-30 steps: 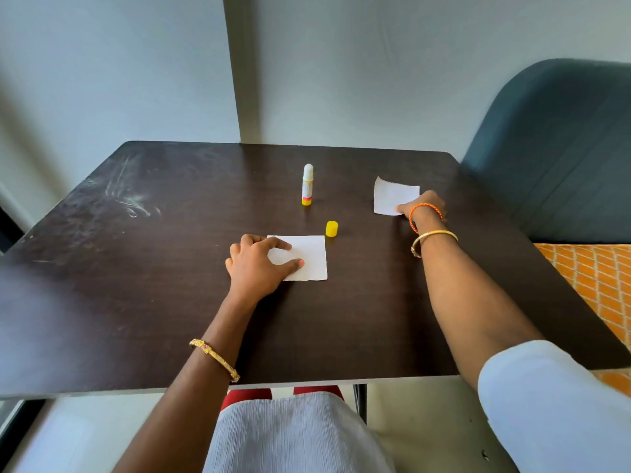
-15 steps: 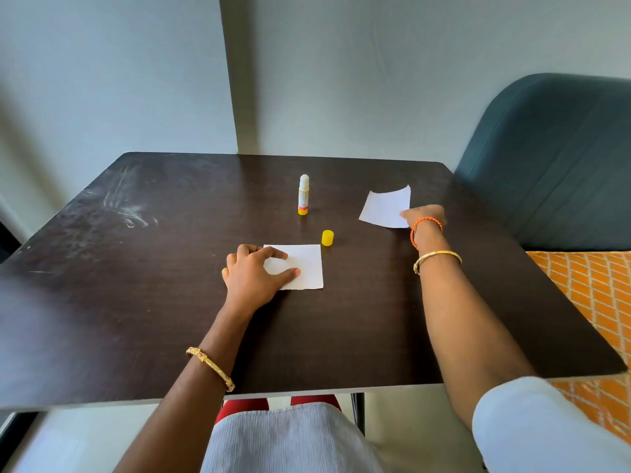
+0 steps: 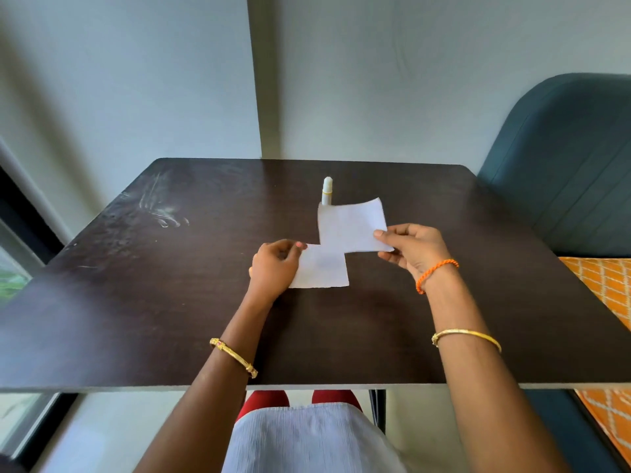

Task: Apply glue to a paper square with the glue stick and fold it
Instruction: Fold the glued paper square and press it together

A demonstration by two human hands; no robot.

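Two white paper squares are over the middle of the dark table [image 3: 143, 302]. My left hand [image 3: 275, 268] pinches the left edge of the near paper square [image 3: 324, 269], which lies low on the table. My right hand [image 3: 415, 250] holds the second paper square [image 3: 351, 225] by its right edge, lifted above the table and overlapping the near one's far right corner. The uncapped white glue stick [image 3: 327, 190] stands upright behind the lifted paper, its base hidden. The yellow cap is hidden from view.
A dark teal chair [image 3: 563, 165] stands at the table's right side. An orange patterned surface [image 3: 611, 285] lies beside it. The wall [image 3: 375, 80] is just beyond the far edge. Pale scuff marks [image 3: 164, 213] show on the table's left part.
My right hand has lifted the far paper square and carried it left toward the centre, over the near one. My left hand went from pressing flat on the near square to pinching its edge.
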